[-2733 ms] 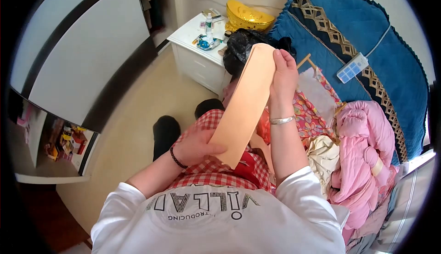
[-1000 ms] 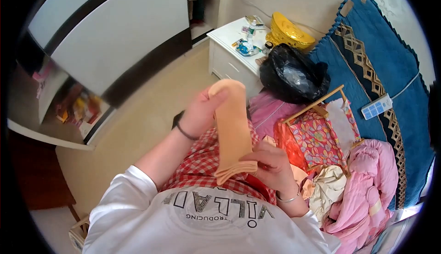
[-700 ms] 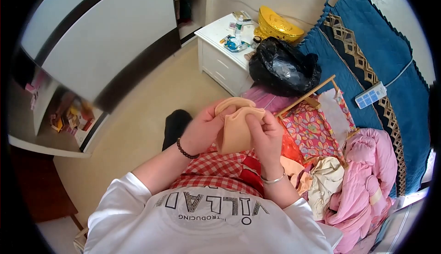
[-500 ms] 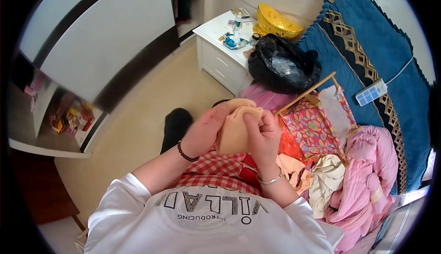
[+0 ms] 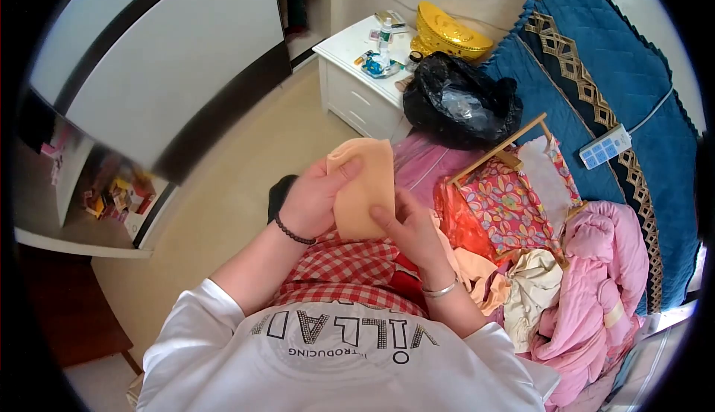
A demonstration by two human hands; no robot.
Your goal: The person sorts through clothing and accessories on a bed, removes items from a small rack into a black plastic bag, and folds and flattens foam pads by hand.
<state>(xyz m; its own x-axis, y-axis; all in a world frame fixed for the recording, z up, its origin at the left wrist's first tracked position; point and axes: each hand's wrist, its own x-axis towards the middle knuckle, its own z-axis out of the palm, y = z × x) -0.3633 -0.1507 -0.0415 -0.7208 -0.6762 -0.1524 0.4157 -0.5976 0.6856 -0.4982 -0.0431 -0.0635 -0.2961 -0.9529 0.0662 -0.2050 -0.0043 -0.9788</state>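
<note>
A folded peach-coloured cloth (image 5: pixel 363 188) is held up in front of my lap, between both hands. My left hand (image 5: pixel 313 200), with a dark bead bracelet at the wrist, grips its left side, thumb pressed on the front face. On the lower right edge, my right hand (image 5: pixel 412 227) pinches the cloth with its thumb in front; a silver bangle circles that wrist. The fingers behind the cloth are hidden. Under it, a red-and-white checked cloth (image 5: pixel 342 259) covers my lap.
To the right lie a floral fabric basket with a wooden frame (image 5: pixel 514 203), cream cloth (image 5: pixel 532 293) and a pink quilt (image 5: pixel 596 293). Beyond stand a black plastic bag (image 5: pixel 462 103) and a white nightstand (image 5: pixel 350 88). A power strip (image 5: pixel 605 146) rests against the blue headboard cover (image 5: pixel 596 62).
The peach cloth has turned from a bunched fold to a flatter, upright panel facing me. My left hand has shifted left, and my right hand has moved lower along its edge.
</note>
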